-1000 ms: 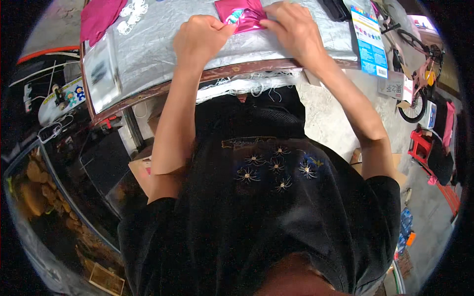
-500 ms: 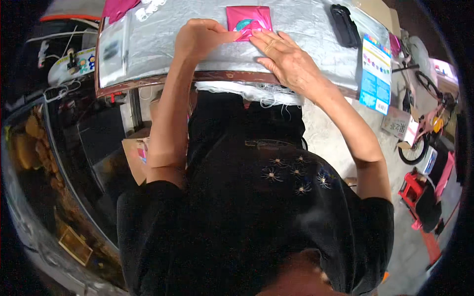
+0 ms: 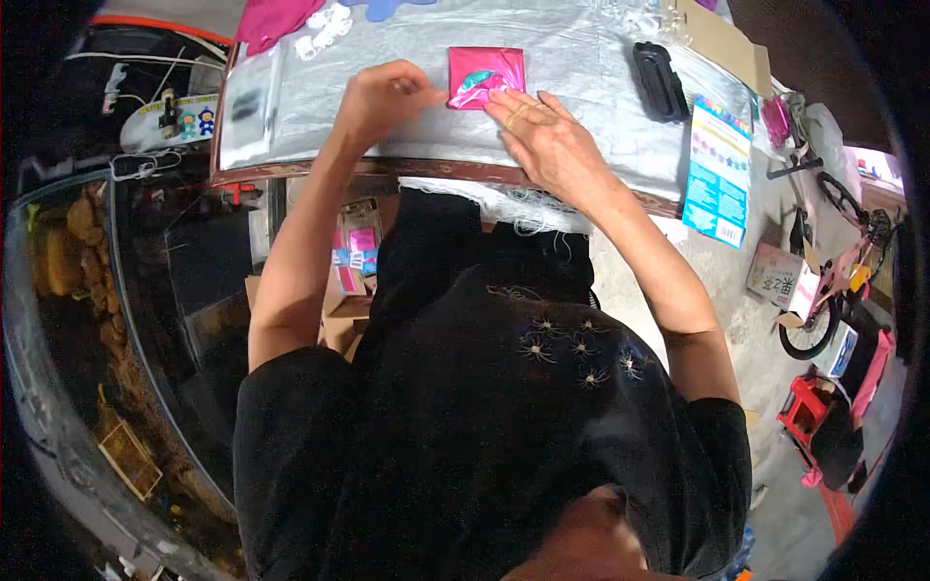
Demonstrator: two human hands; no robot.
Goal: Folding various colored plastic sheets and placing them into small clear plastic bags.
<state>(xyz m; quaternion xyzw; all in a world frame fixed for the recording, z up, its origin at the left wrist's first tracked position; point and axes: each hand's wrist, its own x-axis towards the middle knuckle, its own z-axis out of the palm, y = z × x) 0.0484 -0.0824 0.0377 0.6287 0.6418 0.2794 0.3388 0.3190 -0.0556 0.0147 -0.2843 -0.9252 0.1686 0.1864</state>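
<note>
A shiny pink plastic pouch (image 3: 487,64) with a teal-and-white patch near its lower edge lies flat on the table. My right hand (image 3: 554,138) rests on the pouch's lower right part, fingers stretched out and pressing on it; a ring is on one finger. My left hand (image 3: 385,101) hovers at the pouch's lower left corner with loosely curled fingers. A gap shows between its thumb and forefinger, and nothing is visible in them. The fingertips of my right hand cover part of the pouch's lower edge.
A grey plastic sheet covers the table (image 3: 358,136). A black case (image 3: 661,83), a blue-and-white printed card (image 3: 719,174) and a cardboard box (image 3: 722,48) stand on the right. White string (image 3: 325,31) and pink material (image 3: 274,21) lie far left. White threads (image 3: 533,208) hang below the near edge.
My left hand has drawn slightly away from the pouch's lower left corner, its fingers loosening. My right hand stays on the pouch. The view has shifted, so the table appears lower.
</note>
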